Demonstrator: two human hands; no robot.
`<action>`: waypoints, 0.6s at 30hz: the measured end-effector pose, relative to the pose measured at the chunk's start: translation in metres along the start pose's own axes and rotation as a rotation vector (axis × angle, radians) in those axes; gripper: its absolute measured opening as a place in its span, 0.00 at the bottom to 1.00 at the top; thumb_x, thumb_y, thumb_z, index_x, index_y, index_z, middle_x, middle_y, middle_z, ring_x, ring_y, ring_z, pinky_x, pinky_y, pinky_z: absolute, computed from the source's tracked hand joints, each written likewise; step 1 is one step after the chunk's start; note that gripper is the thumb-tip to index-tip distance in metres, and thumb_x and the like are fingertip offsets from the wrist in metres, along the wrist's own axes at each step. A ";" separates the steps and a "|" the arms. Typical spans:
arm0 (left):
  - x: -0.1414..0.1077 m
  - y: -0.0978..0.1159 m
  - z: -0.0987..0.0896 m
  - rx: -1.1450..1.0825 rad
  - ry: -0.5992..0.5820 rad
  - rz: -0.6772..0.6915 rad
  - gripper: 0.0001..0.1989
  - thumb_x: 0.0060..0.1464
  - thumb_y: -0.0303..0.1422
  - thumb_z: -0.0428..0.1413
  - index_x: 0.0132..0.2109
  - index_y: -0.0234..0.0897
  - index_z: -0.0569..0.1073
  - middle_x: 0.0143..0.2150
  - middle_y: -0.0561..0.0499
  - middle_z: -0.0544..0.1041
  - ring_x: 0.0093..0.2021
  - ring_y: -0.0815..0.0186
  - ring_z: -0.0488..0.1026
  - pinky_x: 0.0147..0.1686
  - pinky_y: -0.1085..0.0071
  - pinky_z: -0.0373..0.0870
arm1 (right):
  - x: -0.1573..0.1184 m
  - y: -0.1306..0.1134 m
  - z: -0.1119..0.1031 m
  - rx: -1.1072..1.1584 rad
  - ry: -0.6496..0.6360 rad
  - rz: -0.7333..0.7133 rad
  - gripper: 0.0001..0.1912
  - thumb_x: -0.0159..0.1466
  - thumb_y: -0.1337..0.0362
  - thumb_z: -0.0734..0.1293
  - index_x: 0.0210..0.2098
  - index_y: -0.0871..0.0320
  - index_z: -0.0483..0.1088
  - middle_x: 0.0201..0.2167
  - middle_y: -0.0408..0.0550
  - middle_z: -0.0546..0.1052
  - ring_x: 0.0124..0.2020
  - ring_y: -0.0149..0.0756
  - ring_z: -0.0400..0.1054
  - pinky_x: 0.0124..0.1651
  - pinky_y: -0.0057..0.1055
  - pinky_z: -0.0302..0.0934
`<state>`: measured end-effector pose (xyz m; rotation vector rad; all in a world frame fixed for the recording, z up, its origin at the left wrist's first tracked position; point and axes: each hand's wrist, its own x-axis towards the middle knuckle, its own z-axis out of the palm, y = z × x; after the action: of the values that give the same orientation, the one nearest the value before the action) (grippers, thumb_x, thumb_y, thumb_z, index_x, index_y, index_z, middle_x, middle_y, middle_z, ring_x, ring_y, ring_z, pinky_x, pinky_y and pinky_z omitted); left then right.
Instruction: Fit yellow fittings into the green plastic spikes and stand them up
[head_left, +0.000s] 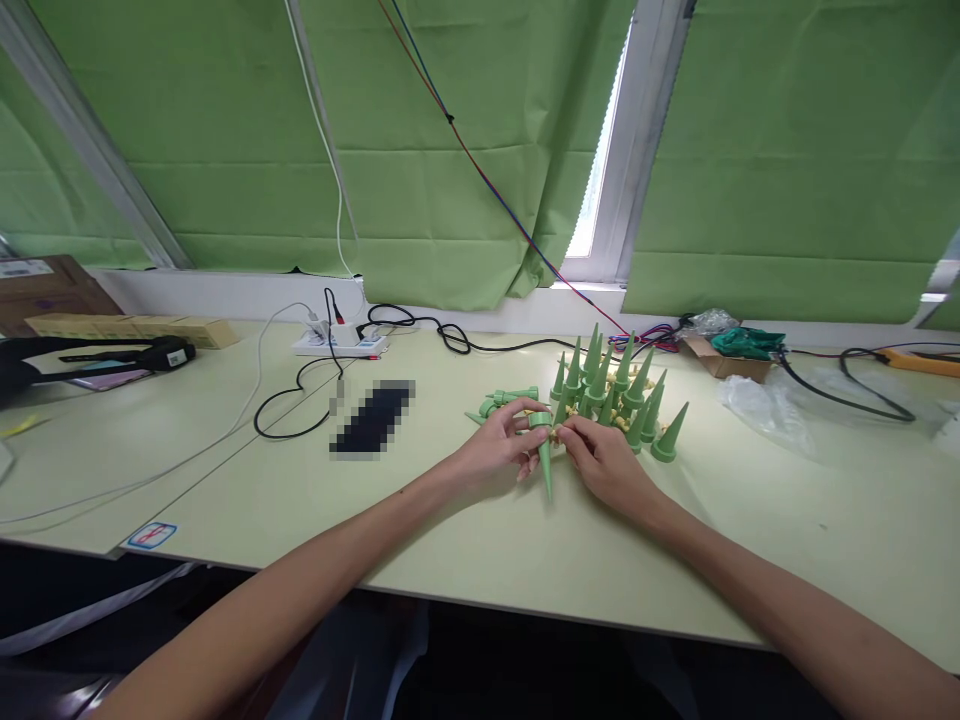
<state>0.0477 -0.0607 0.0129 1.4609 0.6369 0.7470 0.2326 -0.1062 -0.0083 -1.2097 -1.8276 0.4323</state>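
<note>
My left hand (504, 440) grips a green plastic spike (546, 465) by its wide capped end, the point hanging downward. Close against it, my right hand (600, 455) pinches a small yellowish piece (556, 434), mostly covered by the fingertips. Just behind both hands stand several more green spikes (598, 380), points up on their round bases. Small yellowish pieces (621, 422) lie scattered among these bases. More green spikes (516, 395) lie on their sides behind my left hand.
The pale table (450, 540) carries a power strip (339, 342) with cables and a pixelated dark object (373, 418) at left. Black cable (495, 345) runs along the back. To the right are a small cardboard box (727, 358) and clear plastic bags (769, 412).
</note>
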 end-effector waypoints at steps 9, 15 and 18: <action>-0.003 0.001 0.003 0.209 -0.030 0.142 0.20 0.57 0.45 0.59 0.51 0.40 0.68 0.33 0.54 0.70 0.19 0.75 0.67 0.20 0.75 0.63 | 0.000 0.001 0.002 0.049 -0.008 0.058 0.23 0.72 0.52 0.55 0.23 0.55 0.54 0.18 0.39 0.59 0.22 0.30 0.52 0.26 0.29 0.48; -0.010 0.003 0.010 0.406 0.057 0.239 0.16 0.60 0.41 0.56 0.52 0.41 0.70 0.32 0.53 0.72 0.21 0.73 0.65 0.22 0.76 0.60 | -0.001 -0.004 0.001 0.177 -0.041 0.110 0.25 0.72 0.47 0.54 0.23 0.55 0.57 0.15 0.38 0.58 0.17 0.29 0.52 0.22 0.29 0.48; -0.012 0.005 0.011 0.537 0.082 0.312 0.15 0.61 0.37 0.54 0.54 0.39 0.71 0.28 0.54 0.70 0.22 0.71 0.64 0.25 0.74 0.60 | -0.002 -0.005 0.001 0.240 -0.046 0.120 0.26 0.72 0.46 0.54 0.23 0.54 0.55 0.14 0.37 0.57 0.16 0.28 0.52 0.20 0.28 0.47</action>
<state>0.0488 -0.0770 0.0173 2.0634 0.7154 0.9240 0.2295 -0.1096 -0.0064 -1.1536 -1.6907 0.7307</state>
